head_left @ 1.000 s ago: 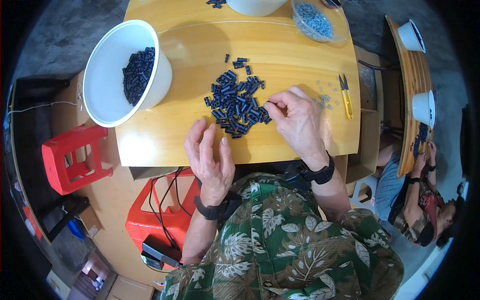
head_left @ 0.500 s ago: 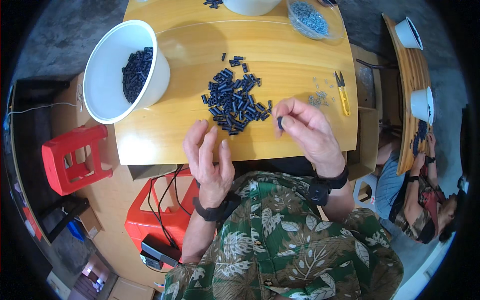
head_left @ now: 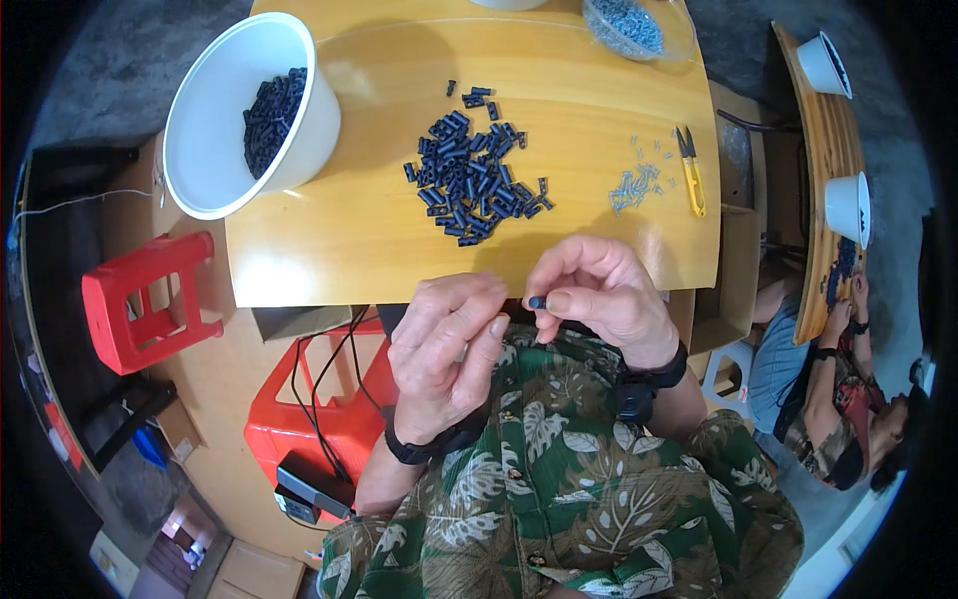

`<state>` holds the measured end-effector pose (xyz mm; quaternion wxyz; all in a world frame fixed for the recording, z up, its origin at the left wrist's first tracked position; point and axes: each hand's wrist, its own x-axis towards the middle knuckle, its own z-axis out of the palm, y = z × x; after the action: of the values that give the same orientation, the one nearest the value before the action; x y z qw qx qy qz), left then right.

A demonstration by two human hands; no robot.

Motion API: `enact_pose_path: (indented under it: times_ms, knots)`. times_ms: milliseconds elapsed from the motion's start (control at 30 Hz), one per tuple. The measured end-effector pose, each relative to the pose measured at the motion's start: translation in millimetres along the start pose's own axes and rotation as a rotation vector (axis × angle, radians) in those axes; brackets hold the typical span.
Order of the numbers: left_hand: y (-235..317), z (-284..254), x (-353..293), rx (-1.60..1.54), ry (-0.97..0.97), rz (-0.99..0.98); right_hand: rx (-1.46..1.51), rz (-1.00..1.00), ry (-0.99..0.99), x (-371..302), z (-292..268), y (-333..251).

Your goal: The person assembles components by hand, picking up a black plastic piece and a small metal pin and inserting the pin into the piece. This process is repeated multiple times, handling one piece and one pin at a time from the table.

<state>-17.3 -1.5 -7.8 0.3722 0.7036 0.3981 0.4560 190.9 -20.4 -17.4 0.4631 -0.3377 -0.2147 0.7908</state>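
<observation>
Between the thumb and index finger of my right hand (head_left: 604, 304) is a small black plastic piece (head_left: 538, 302), at the table's near edge. My left hand (head_left: 449, 344) faces it just to the left, its fingers drawn together and curled toward the thumb; anything inside them is hidden. A loose pile of similar black plastic pieces (head_left: 469, 180) lies on the table beyond both hands. Small silvery metal pins (head_left: 634, 188) are scattered to the right of that pile.
A white bucket (head_left: 324, 130) holding black pieces stands at the left of the wooden table (head_left: 369, 240). Yellow-handled snips (head_left: 692, 175) lie at the right. A clear bowl (head_left: 627, 28) of metal parts sits far right. Red stools (head_left: 150, 299) stand left; another person works at right.
Both hands have drawn back to the table's near edge and come closer together. My left hand's spread fingers have curled in. My right hand still pinches the black piece.
</observation>
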Motion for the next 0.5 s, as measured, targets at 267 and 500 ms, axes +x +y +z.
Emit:
enact_pose_path:
  times_ms: [267, 500]
  knots:
    - [0, 1, 3, 0.159, -0.159, 0.073, -0.315, -0.035, 0.153, -3, 18, -8]
    - [-2, -1, 0, 0.164, -0.158, 0.033, -0.473, -0.077, 0.172, -3, 27, -17]
